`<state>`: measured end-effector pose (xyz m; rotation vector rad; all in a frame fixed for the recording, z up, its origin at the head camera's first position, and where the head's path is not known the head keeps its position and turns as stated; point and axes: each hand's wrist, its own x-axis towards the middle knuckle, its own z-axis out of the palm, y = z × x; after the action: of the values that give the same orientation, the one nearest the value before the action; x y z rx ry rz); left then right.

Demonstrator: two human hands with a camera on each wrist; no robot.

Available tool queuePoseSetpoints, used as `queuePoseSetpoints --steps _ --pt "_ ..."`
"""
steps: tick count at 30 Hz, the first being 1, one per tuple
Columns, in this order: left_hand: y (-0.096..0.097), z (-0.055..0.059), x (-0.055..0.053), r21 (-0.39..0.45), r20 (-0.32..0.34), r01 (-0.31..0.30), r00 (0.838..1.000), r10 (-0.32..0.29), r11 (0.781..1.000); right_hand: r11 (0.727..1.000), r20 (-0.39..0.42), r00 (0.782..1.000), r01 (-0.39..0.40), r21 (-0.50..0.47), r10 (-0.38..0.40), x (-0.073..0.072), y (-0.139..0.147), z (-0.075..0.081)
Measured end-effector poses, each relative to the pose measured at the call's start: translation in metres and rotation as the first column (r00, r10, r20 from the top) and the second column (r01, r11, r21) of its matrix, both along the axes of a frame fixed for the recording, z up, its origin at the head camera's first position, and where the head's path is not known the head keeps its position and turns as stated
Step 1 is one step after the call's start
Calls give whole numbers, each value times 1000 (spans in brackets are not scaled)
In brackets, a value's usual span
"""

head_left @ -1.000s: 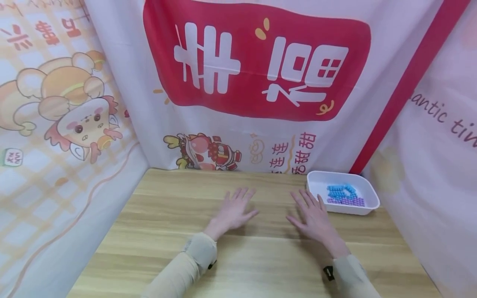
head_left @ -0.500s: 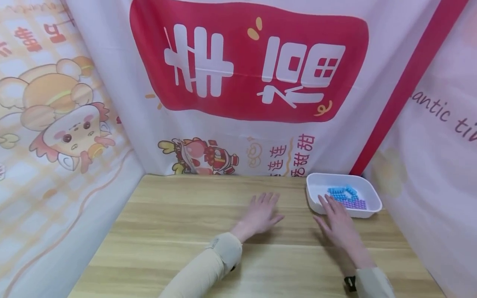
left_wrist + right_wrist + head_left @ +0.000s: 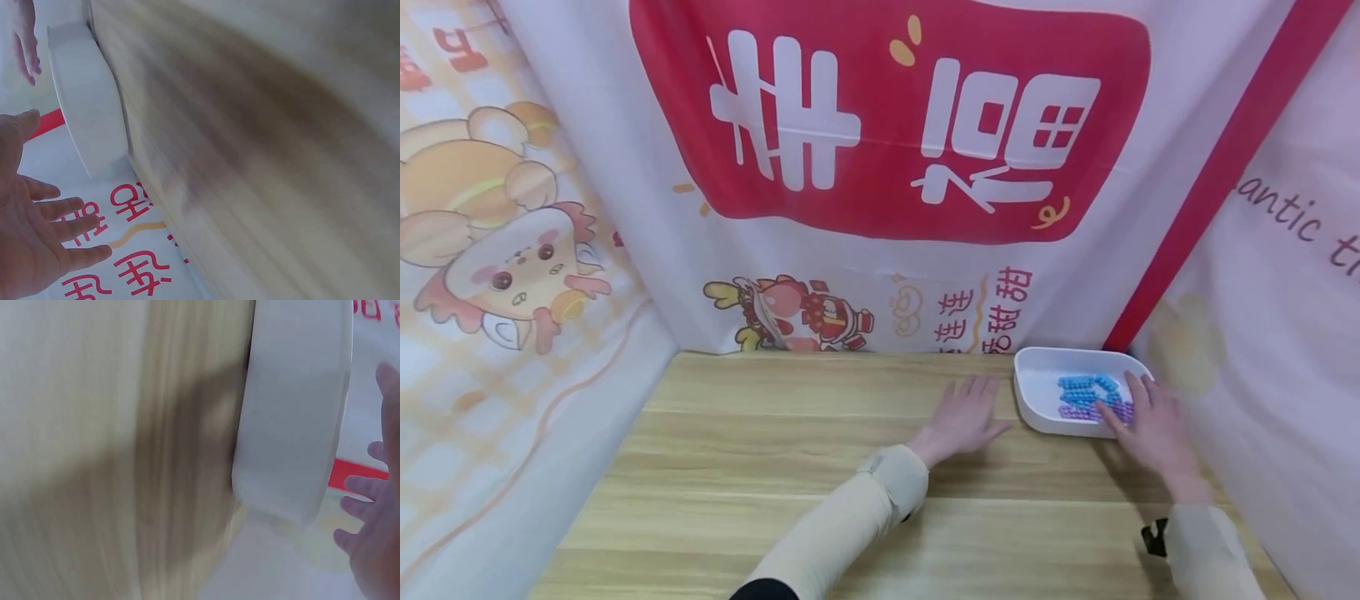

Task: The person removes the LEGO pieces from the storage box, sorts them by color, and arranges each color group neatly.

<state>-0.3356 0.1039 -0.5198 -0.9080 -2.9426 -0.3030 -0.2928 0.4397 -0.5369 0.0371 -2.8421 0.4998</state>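
A white plastic tub (image 3: 1037,408) stands at the far right of the table, with small beaded blue pieces (image 3: 1078,388) and purple pieces (image 3: 1078,412) lying in it. My right hand (image 3: 1157,425) hovers over the tub's right end, fingers spread and holding nothing. In the right wrist view its fingers (image 3: 365,487) appear above the tub's rim. My left hand (image 3: 964,417) is just left of the tub, apart from it, with the fingers extended and nothing held. The left wrist view shows its open palm (image 3: 28,250) facing the tub's side wall (image 3: 90,100).
The wooden table (image 3: 760,450) reaches back to a hanging white cloth (image 3: 880,250) with red print. Printed cloths also hang along the left side (image 3: 497,350) and right side (image 3: 1277,333).
Both hands have moved right across the table. My right hand has passed from the tub's left side to over its right end, while my left has come close to its left side.
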Motion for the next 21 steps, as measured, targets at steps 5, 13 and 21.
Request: queuePoseSetpoints --steps 5,13,21 --pt "12 5 -15 6 34 -25 999 25 1000 998 156 986 58 -17 -55 -1 21 2" --pt "18 4 -16 12 108 7 994 -8 1000 990 241 965 123 -75 -102 2 28 -5" --pt "5 -7 -15 28 123 -31 992 28 999 990 225 967 132 -50 -118 4 9 -12"
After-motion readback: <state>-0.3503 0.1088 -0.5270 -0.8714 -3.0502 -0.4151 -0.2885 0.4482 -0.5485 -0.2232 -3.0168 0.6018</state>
